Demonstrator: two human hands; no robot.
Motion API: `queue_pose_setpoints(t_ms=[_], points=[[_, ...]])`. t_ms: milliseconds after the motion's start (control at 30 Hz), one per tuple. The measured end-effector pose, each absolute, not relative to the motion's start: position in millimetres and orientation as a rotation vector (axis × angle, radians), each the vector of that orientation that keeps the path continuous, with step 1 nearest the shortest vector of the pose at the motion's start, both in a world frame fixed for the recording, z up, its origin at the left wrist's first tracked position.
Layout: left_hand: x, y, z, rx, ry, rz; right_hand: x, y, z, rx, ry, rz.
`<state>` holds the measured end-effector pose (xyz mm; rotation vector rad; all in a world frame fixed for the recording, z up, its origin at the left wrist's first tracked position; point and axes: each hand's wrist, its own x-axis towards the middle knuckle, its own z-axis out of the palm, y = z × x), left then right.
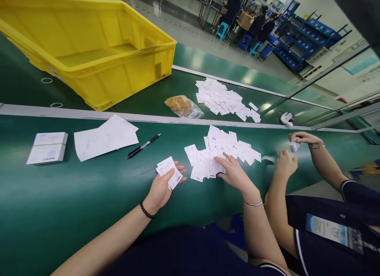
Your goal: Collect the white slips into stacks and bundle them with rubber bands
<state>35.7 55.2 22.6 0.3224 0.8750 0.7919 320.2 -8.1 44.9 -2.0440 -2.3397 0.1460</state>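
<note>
Several white printed cards (169,171) lie fanned in my left hand (162,187), the thumb pressed on top of them. My right hand (236,173) reaches over a loose heap of the same white cards (208,159) on the green table. Its fingers are spread, with the fingertips touching cards at the heap's near side. To the left of my left hand lies a black pen (143,146). Further left are loose white sheets (103,137) and a neat stack of cards (47,147) with a band around it.
A large yellow bin (118,76) stands at the back left. Behind the metal strip lie a plastic bag of rubber bands (182,105) and a second card heap (221,98). To my right, a co-worker's hands (287,161) hold a small card stack (294,145).
</note>
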Motion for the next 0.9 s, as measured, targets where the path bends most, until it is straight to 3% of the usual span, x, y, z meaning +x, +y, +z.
queue_pose_setpoints(t_ms=[167,333,467,567,733,900], points=[[35.3,55.5,19.7,0.389,0.852,0.778,323.7,-15.5,41.4,-1.944,-2.229,0.16],[38.3,46.2,15.8,0.465,0.775,0.739,250.2,-16.3,34.2,-1.802,-1.832,0.158],[40.8,41.8,12.2,0.441,0.743,0.733,196.4,-8.6,29.4,-1.548,-1.976,0.253],[39.1,45.9,12.9,0.335,0.742,0.748,217.9,-2.0,34.8,-1.545,-2.115,0.314],[35.0,50.5,18.4,0.326,0.71,0.65,297.8,1.8,38.9,-2.017,-2.26,0.298],[34.6,47.6,18.1,0.388,0.705,0.572,313.8,-1.4,32.4,-1.935,-2.265,0.349]])
